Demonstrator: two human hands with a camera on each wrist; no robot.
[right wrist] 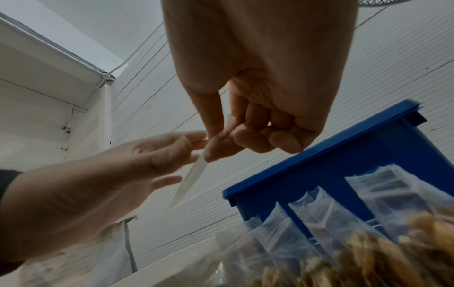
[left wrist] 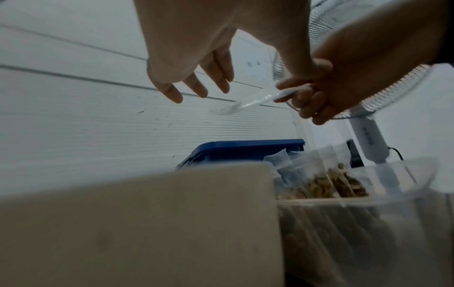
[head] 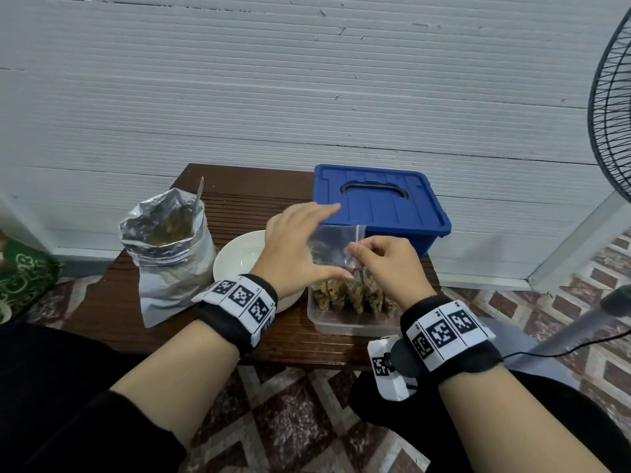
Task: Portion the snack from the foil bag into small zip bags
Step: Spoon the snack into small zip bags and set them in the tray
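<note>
An empty clear zip bag [head: 336, 244] [left wrist: 250, 102] [right wrist: 191, 178] hangs above the clear container, pinched at its top corner by my right hand [head: 356, 254] [left wrist: 294, 93] [right wrist: 216, 141] between thumb and forefinger. My left hand [head: 317, 238] [left wrist: 196, 85] [right wrist: 181, 161] is spread beside the bag's left edge with straight fingers, thumb near the lower edge, gripping nothing. The open foil bag [head: 170, 268] stands at the table's left with snack inside and a spoon handle [head: 199, 194] sticking out. Several filled zip bags [head: 351, 295] [left wrist: 339, 184] [right wrist: 319, 223] stand in the container [head: 341, 324].
A white bowl [head: 235, 257] [left wrist: 147, 213] sits between the foil bag and the container, under my left wrist. A lidded blue box [head: 379, 203] [left wrist: 245, 149] [right wrist: 343, 165] stands at the back right of the small brown table [head: 246, 192]. A standing fan [head: 611, 114] is at the right.
</note>
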